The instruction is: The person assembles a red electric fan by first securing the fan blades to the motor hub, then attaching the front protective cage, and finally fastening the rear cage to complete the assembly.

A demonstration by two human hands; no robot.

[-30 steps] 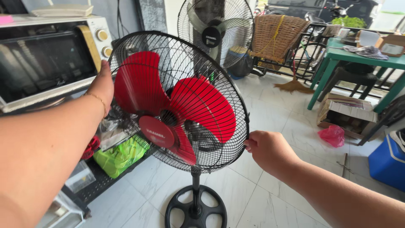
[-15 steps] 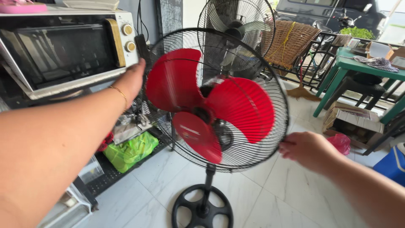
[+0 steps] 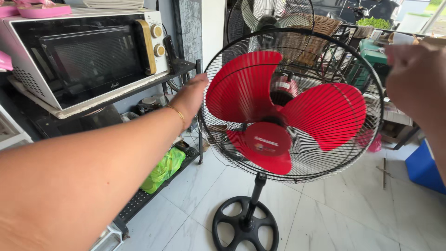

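A black pedestal fan with three red blades (image 3: pixel 325 111) stands on a round black base (image 3: pixel 245 227) on the white tiled floor. Its wire guard (image 3: pixel 297 178) faces me. My left hand (image 3: pixel 190 95), with a thin gold bracelet on the wrist, grips the guard's left rim, fingers behind the wires. My right hand (image 3: pixel 416 79) is raised, blurred and close to the camera, by the guard's upper right rim. Whether it touches the rim or holds anything is unclear.
A white toaster oven (image 3: pixel 88 56) sits on a black shelf rack at the left, with a green bag (image 3: pixel 162 169) on the lowest shelf. A second fan (image 3: pixel 269 14), a wicker basket (image 3: pixel 320 28) and a green table (image 3: pixel 371 51) stand behind. A blue box (image 3: pixel 425 167) is at the right.
The fan head has swung to the right and now faces me more squarely. My right hand has left the lower right rim and risen. My left hand stays on the left rim.
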